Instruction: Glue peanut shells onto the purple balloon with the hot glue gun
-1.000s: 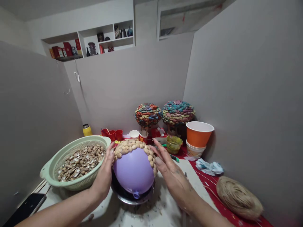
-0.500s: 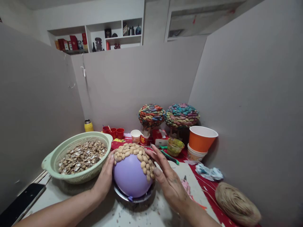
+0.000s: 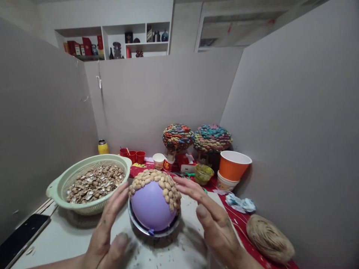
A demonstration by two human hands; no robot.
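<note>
A purple balloon [image 3: 153, 205] rests in a metal bowl [image 3: 136, 225], its knot toward me at the bottom. Peanut shells [image 3: 153, 176] cover its top and right side, while the front is bare purple. My left hand [image 3: 108, 224] is beside the balloon on the left, fingers stretched out and thumb apart, holding nothing. On the other side my right hand [image 3: 210, 213] is open too, its fingertips close to the shells at the upper right; whether they touch cannot be made out.
A green colander [image 3: 53, 189] of peanut shells stands left, near a phone [image 3: 25, 237]. Two colourful shell-covered balls [image 3: 178, 137] stand at the back. Orange tub [image 3: 234, 166], green-stained bowl [image 3: 203, 173], crumpled cloth [image 3: 240, 203] and twine bundle [image 3: 269, 238] lie right.
Both hands have come away from the balloon, the left one down and to the left, the right one to the right. The balloon stays in its bowl.
</note>
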